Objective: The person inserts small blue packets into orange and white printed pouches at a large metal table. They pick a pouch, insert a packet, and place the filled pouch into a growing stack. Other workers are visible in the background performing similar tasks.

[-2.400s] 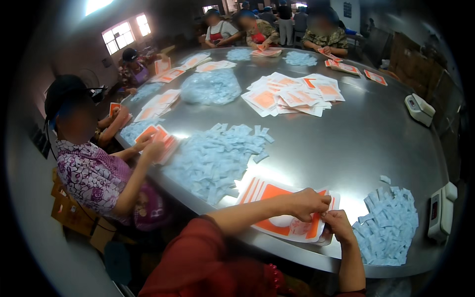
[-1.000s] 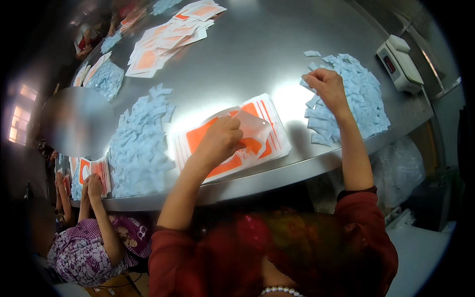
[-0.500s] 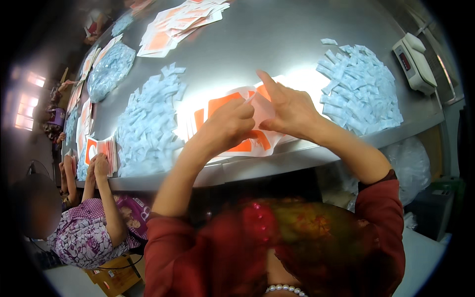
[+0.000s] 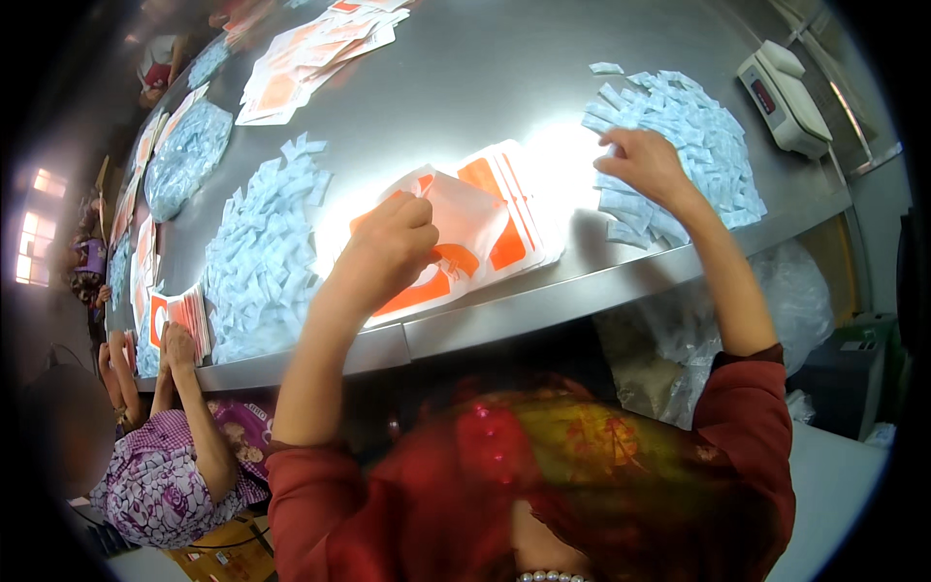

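My left hand (image 4: 393, 247) is closed on the upper edge of an orange-and-white pouch (image 4: 475, 218), whose translucent white side lifts up beside my fingers. Under and to the right of it lies a stack of similar flat pouches (image 4: 516, 184). Over the left edge of a heap of small light-blue sachets (image 4: 703, 145), my right hand (image 4: 640, 165) hovers with bent fingers, thumb and forefinger apart. I see no sachet clearly held in it. A second heap of blue sachets (image 4: 262, 252) spreads left of my left hand.
Loose orange-and-white pouches (image 4: 315, 58) lie at the far side of the metal table (image 4: 485, 68). A white scale (image 4: 784, 102) stands at the right edge. At left are a clear bag of blue sachets (image 4: 189, 160) and a co-worker's hands (image 4: 179, 344) on a pouch stack (image 4: 189, 315).
My right hand has left the pouch and moved right to the sachet heap. My left hand keeps hold of the pouch and has shifted left. The whole view has shifted slightly.
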`<state>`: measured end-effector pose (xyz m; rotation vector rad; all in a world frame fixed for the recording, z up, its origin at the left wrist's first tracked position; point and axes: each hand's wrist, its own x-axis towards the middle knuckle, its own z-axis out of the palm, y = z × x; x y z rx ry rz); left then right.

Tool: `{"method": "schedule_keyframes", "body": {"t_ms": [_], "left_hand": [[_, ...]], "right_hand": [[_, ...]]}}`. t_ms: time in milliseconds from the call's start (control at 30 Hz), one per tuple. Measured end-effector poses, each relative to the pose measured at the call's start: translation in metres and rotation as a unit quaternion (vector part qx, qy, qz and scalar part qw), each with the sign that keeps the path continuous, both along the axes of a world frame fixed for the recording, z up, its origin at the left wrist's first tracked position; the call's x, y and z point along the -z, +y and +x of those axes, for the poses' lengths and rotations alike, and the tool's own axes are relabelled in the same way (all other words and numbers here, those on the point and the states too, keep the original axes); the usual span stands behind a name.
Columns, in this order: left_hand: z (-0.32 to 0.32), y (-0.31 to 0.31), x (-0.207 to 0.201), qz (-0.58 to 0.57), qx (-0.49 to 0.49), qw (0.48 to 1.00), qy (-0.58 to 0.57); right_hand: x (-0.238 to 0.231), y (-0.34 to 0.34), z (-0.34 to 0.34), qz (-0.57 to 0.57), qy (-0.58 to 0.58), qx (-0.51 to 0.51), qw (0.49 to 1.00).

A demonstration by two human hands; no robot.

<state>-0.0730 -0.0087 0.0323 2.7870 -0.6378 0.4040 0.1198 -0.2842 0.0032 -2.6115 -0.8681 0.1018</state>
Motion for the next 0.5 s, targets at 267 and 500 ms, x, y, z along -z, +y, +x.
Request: {"method": "schedule_keyframes", "body": {"t_ms": [267, 500], "left_hand": [[0.003, 0.004, 0.008, -0.034, 0.006, 0.999, 0.018], [-0.002, 0.01, 0.01, -0.01, -0.017, 1.0, 0.015]], "right_hand": [[0.062, -0.033, -0.006, -0.199, -0.062, -0.037, 0.977], [-0.025, 0.014, -0.056, 0.239, 0.198, -0.078, 0.947]]}}
